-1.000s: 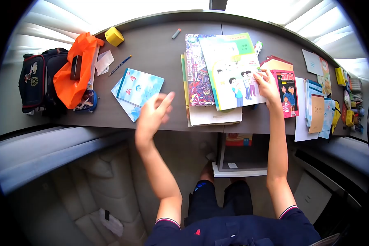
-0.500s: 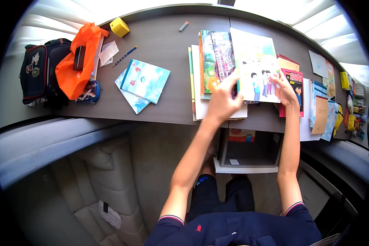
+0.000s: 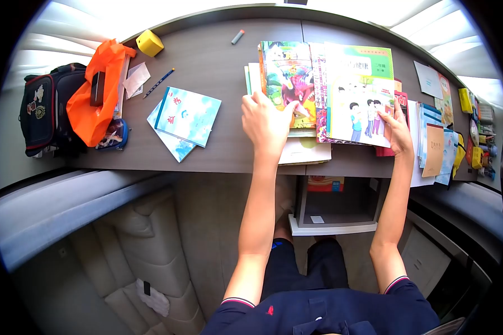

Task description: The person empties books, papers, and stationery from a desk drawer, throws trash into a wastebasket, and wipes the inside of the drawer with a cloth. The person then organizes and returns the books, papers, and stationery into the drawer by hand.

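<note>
The right hand (image 3: 398, 131) clamps a "二年级" textbook (image 3: 356, 100), the left hand (image 3: 265, 123) touches another book (image 3: 288, 70), grip unclear.

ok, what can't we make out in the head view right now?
All head view:
- Left hand's grip on the colorful book: underside hidden by the hand and book; pinching or resting unclear.
- Right hand's far fingers: behind the green-topped book.
- Red book's cover: mostly behind that book and the right hand.
- Back of the drawer: under the desk.
- Orange bag's contents: hidden by its folds.
</note>
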`<state>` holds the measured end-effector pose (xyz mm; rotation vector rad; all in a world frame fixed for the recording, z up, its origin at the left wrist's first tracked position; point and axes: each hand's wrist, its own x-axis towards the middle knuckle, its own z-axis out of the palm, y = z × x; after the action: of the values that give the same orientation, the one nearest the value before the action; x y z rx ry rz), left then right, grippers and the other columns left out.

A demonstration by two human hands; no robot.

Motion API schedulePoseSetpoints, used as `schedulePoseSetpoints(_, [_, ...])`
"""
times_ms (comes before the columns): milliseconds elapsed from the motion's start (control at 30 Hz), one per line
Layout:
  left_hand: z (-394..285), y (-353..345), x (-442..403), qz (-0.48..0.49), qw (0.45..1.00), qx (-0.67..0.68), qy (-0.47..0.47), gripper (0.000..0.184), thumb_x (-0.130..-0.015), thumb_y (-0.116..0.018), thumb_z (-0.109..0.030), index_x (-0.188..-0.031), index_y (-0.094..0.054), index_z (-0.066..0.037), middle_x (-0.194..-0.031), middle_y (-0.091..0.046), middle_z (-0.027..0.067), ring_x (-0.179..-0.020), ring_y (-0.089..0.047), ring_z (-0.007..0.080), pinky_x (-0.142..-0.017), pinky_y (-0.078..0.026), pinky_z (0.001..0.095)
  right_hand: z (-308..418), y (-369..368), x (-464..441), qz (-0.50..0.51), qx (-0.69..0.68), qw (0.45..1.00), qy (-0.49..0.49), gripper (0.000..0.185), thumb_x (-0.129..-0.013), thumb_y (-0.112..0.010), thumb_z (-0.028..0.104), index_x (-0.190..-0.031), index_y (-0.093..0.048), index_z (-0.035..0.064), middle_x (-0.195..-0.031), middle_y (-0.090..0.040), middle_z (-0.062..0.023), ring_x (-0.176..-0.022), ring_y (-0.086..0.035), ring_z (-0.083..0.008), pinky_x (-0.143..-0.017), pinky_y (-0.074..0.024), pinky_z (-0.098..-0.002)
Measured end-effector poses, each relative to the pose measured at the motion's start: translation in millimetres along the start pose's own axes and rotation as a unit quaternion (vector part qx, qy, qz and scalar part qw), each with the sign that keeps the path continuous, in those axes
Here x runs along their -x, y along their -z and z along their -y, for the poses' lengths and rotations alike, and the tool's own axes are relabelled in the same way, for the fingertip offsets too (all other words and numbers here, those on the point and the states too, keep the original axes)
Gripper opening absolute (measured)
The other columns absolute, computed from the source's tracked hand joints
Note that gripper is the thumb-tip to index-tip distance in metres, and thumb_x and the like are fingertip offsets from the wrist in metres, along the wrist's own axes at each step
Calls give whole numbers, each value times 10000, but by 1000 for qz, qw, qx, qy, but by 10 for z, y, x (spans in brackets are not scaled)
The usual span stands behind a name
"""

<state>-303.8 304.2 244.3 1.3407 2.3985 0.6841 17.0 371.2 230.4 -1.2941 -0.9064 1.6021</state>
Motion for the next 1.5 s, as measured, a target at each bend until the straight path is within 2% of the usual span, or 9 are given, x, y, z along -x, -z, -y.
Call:
schedulePoseSetpoints(100, [1,57,-155,5,999,-8,41,745,-689,-888,-473,-1137,-556,21,-1098,-647,174,-1015,-663,367,-840,-555,469,-148,-119,32,25,-52,998,-1,745,-938,-563,-85,-1572,-190,29,-1461,-464,-174,-1281,-546,-242,-1047,-497,-364])
schedulePoseSetpoints(167, [-50,209,-334,186,979,31,76,704,-680,-899,-445,-1110,-575,9,-1069,-713,173,-1003,-698,356,-858,-561,440,-269,-285,54,33,-73,997,-3,746,-945,-566,-73,-1575,-180,27,-1447,-477,-172,-1269,-558,-247,-1041,-504,-368])
schedulePoseSetpoints(333, [101,-38,-217,107,909,401,-46,366,-861,-766,-50,-1184,-602,5,-1009,-710,70,-880,-662,105,-753,-536,251,-324,-374,133,6,-99,995,-32,773,-946,-586,-58,-1585,-164,38,-1413,-512,-164,-1229,-585,-237,-1037,-511,-368])
schedulePoseSetpoints(500, [588,741,184,-45,795,590,134,363,-903,-751,-88,-1216,-576,-36,-1140,-672,80,-1000,-666,162,-862,-552,319,-228,-43,322,21,-112,992,48,666,-940,-584,-63,-1525,-280,29,-1361,-564,-142,-1214,-597,-205,-1034,-504,-345])
schedulePoseSetpoints(700, [1990,1239,65,12,641,751,154,446,-1061,-499,-308,-1400,-486,-18,-1389,-574,152,-1251,-580,310,-1068,-475,485,-256,-99,474,14,-133,991,15,667,-945,-593,-43,-1528,-279,33,-1374,-543,-154,-1248,-571,-205,-1065,-480,-349])
schedulePoseSetpoints(1067, [2593,814,142,-135,834,495,204,445,-1024,-605,-295,-1319,-556,35,-1245,-635,109,-1078,-657,212,-911,-545,359,-516,-567,426,83,6,996,-25,682,-964,-610,39,-1556,-271,16,-1398,-540,-139,-1240,-562,-186,-1038,-458,-311])
schedulePoseSetpoints(1200, [2874,759,139,-181,950,200,155,370,-984,-657,-267,-1147,-666,66,-1133,-649,239,-977,-644,263,-868,-494,405,-564,-786,446,67,92,993,-28,641,-975,-618,79,-1539,-321,16,-1346,-583,-119,-1185,-581,-155,-996,-460,-289])
schedulePoseSetpoints(1367, [2674,923,369,-264,833,463,147,325,-1022,-584,-121,-1298,-551,47,-1178,-641,93,-1034,-622,190,-896,-510,347,-602,-905,475,99,124,987,13,553,-975,-620,70,-1470,-387,-3,-1286,-611,-118,-1137,-601,-156,-960,-480,-295])
schedulePoseSetpoints(1500, [2085,1402,871,-226,784,561,138,404,-1021,-579,-130,-1393,-484,-6,-1321,-589,127,-1183,-606,239,-1000,-503,411,-694,-886,439,103,165,980,51,568,-969,-632,54,-1465,-364,-11,-1272,-604,-140,-1133,-602,-170,-960,-490,-299])
